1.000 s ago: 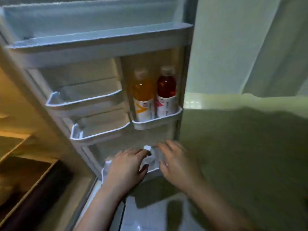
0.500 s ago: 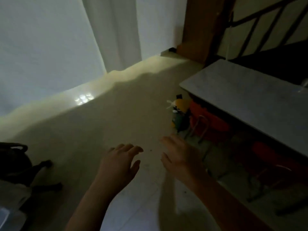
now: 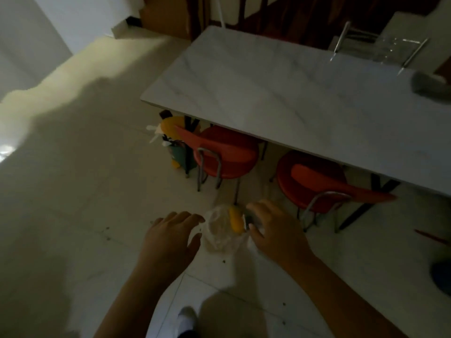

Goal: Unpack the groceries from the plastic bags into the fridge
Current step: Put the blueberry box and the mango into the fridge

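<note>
Plastic bag [image 3: 220, 231] on floor between 2 hands, left [image 3: 168, 240] and right [image 3: 275, 230], both spread, empty.

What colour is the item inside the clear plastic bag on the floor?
Yellow: the item shows through the plastic bag in the head view, between both hands.

Dim tiled floor [image 3: 73, 191], marble table [image 3: 292, 93], red chairs [image 3: 227, 152].

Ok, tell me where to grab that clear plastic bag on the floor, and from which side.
Gather the loose film at the top of the clear plastic bag from above. It slumps on the floor with a yellow item inside; the open left hand and right hand flank it.
</note>
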